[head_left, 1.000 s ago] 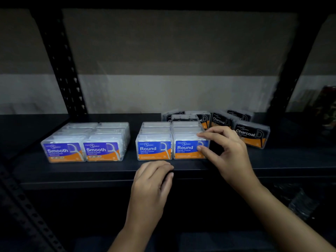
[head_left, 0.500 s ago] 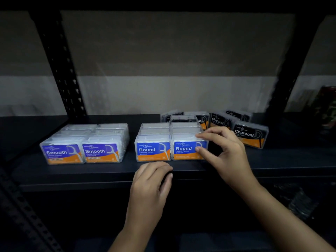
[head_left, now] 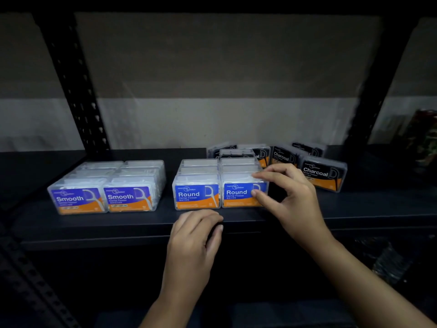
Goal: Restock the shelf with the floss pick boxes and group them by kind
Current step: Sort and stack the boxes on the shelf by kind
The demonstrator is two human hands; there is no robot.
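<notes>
1. Labels: the Smooth boxes (head_left: 104, 200) sit at left in two columns, blue/orange fronts reading "Smooth". The Round boxes (head_left: 220, 194) sit at centre in two columns, reading "Round Dental Flosser" under a small brand logo too blurred to read.
2. The Charcoal boxes (head_left: 322, 174) have black/orange labels and sit far right, loosely angled and not squared up. Some lie behind the Round block.
3. The right hand (head_left: 289, 197) pinches the front-right Round box (head_left: 244, 194): forefinger on its top edge, thumb on its label face, other fingers curled.
4. The left hand (head_left: 195, 235) holds nothing; its fingers are curled down over the shelf (head_left: 354, 209) front lip, just near of the front-left Round box.
5. Edges and room: Smooth and Round fronts stand close to the shelf lip. A bare gap separates the Smooth and Round blocks, and there is bare shelf right of the Round block, near of the Charcoal boxes.
6. Perforated uprights (head_left: 78, 91) frame the bay.
</notes>
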